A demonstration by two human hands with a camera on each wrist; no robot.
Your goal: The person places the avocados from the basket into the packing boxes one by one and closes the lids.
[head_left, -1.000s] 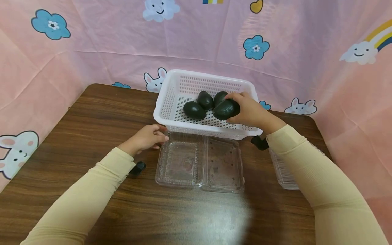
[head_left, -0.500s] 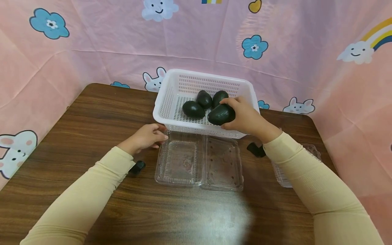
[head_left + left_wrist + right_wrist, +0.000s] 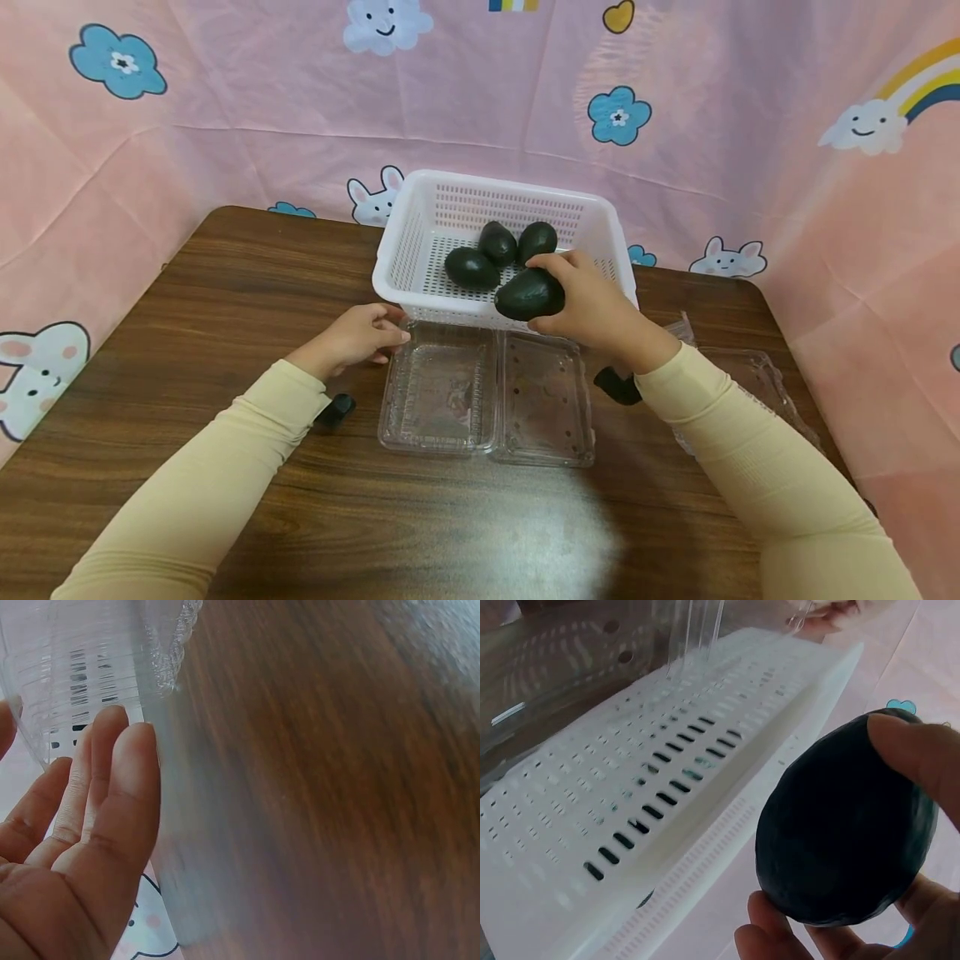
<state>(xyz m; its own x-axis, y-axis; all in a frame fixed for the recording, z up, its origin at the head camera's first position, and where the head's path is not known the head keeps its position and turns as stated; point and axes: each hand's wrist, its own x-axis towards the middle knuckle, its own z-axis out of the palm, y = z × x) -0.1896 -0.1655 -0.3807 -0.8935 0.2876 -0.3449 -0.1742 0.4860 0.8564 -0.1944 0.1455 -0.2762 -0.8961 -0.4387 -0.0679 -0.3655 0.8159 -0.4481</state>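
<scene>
My right hand (image 3: 596, 310) grips a dark green avocado (image 3: 529, 294) above the front rim of a white perforated basket (image 3: 517, 187). In the right wrist view, thumb and fingers lie around the avocado (image 3: 840, 825). Three more avocados, one of them a dark avocado (image 3: 471, 268), lie inside the basket. In front of the basket, a clear plastic clamshell box (image 3: 450, 446) lies unfolded on the table. My left hand (image 3: 356, 340) is at the box's back left corner, its fingers fairly straight in the left wrist view. Whether they touch the box I cannot tell.
More clear plastic boxes (image 3: 753, 367) stand on the right of the wooden table (image 3: 247, 333), partly hidden by my right forearm. A printed pink cloth (image 3: 300, 83) hangs behind and at both sides. Each wrist wears a black strap-like piece.
My right hand has brought the avocado forward and left, from inside the basket to above its front rim. My left hand has stayed at the clamshell box's corner.
</scene>
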